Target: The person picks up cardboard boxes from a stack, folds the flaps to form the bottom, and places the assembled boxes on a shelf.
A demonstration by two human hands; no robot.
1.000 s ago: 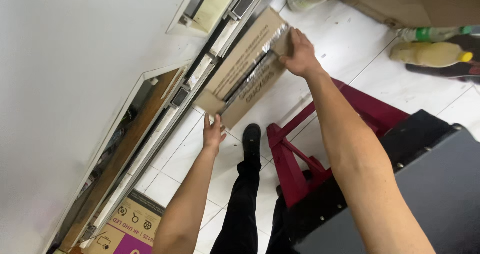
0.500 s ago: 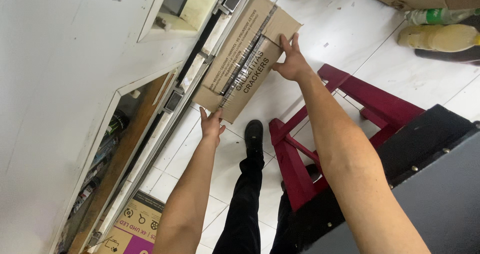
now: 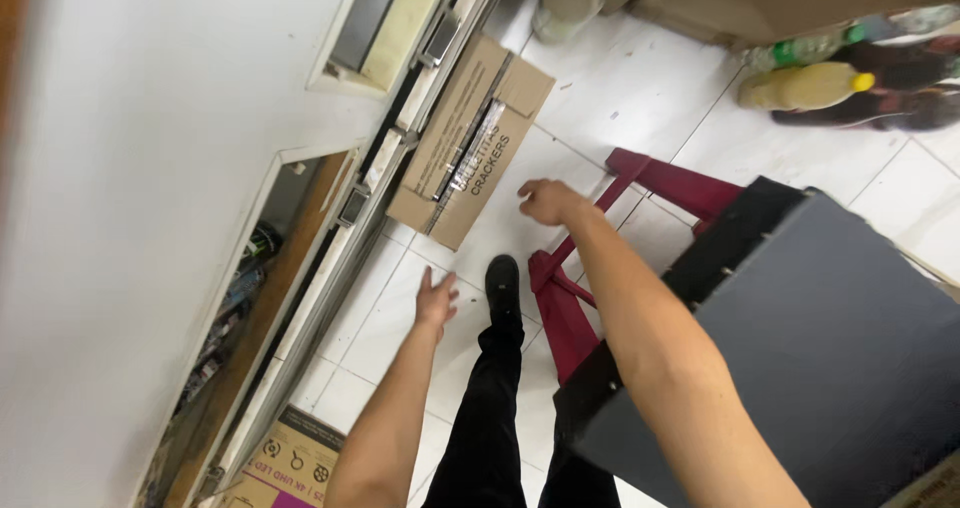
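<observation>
Head view looking straight down. Brown cardboard box (image 3: 468,143) lies on the white tiled floor (image 3: 620,98), its long side against the base rail of the white cabinet (image 3: 150,168) on the left, flaps open at the far end. Both hands off it. Left hand (image 3: 436,298) hangs near the box's near corner, apart from it, fingers spread and released, holding nothing. Right hand (image 3: 545,200) hovers just right of the box, not touching, fingers loosely curled, empty. Below the hands a black shoe (image 3: 502,283) and black trouser leg (image 3: 490,418) stand on the tiles. Dark red step stool (image 3: 590,268) right of the shoe, under the right forearm. Grey-black crate (image 3: 800,348) fills the near right. Far right on the floor: a yellow bottle (image 3: 805,86) lying down, a green-capped bottle (image 3: 815,48) beyond it. Near left corner holds another printed carton (image 3: 290,463). Cabinet's open lower shelf (image 3: 260,298) shows dark items, too blurred to tell
</observation>
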